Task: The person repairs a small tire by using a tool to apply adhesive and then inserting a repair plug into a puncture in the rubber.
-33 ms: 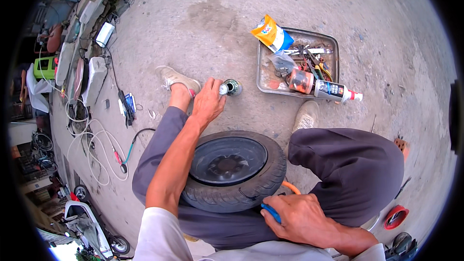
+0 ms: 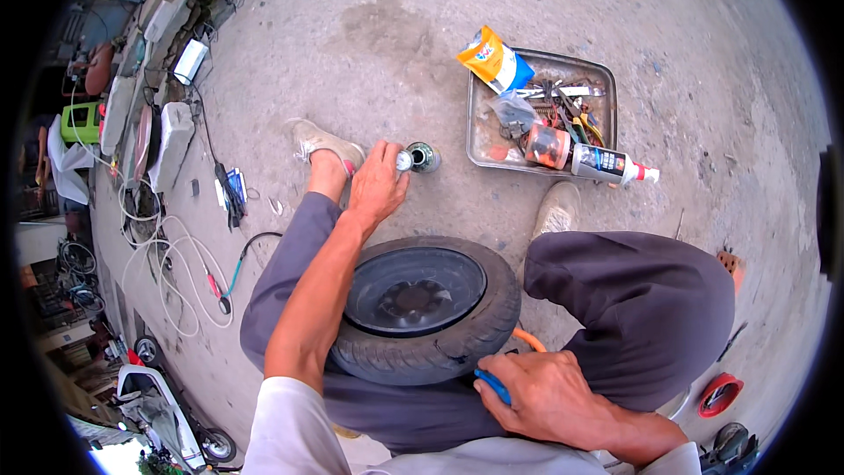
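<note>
My left hand [image 2: 378, 183] reaches out beyond the tyre, its fingers closed on a small silvery round lid [image 2: 403, 161]. Right beside that lid stands a small open can [image 2: 425, 157] with a dark inside. Between my legs rests a black tyre on a dark wheel rim [image 2: 413, 295], tilted toward me. My right hand [image 2: 549, 391] is closed round a tool with a blue handle [image 2: 494, 385], close to the tyre's near right edge; the rest of the tool is hidden. An orange curved piece [image 2: 529, 340] shows just past that hand, and I cannot tell whether it belongs to the tool.
A metal tray [image 2: 473, 136] holds pliers, loose tools, an orange-and-blue pouch [image 2: 495, 62], an orange-labelled jar [image 2: 548, 148] and a spray bottle [image 2: 607, 164]. Pale hose [image 2: 189, 286] coils at left near concrete blocks [image 2: 172, 148]. A red ring-shaped thing [image 2: 721, 396] lies at right.
My left hand and the lid have shifted very slightly to the left. The right hand, its tool and the tyre look almost the same.
</note>
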{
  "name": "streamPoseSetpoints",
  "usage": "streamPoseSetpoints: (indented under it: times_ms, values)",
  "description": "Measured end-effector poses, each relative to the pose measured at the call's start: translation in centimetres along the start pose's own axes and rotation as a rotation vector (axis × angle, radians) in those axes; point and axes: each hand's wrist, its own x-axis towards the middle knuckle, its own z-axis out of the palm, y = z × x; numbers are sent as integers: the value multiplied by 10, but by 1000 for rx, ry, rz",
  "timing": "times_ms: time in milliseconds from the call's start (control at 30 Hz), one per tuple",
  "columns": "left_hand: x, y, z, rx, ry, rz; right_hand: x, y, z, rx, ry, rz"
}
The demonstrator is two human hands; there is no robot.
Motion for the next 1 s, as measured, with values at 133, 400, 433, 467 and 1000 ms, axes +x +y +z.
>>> streamPoseSetpoints:
  times_ms: [133,400,433,467,1000]
  values:
    - [-8,-8,3,-67,81,-40,-1,1,3,2,-3,-20]
    - [-11,-11,-3,-112,66,-191,-1,0,4,20,40,-55]
    - [-11,-8,-5,-140,0,-296,0,1,4,17,35,-49]
    - [-11,-10,-3,-142,0,-292,0,1,4,15,38,-47]
    - [-33,-42,9,-383,-2,-370,-3,1,5,-9,62,-82]
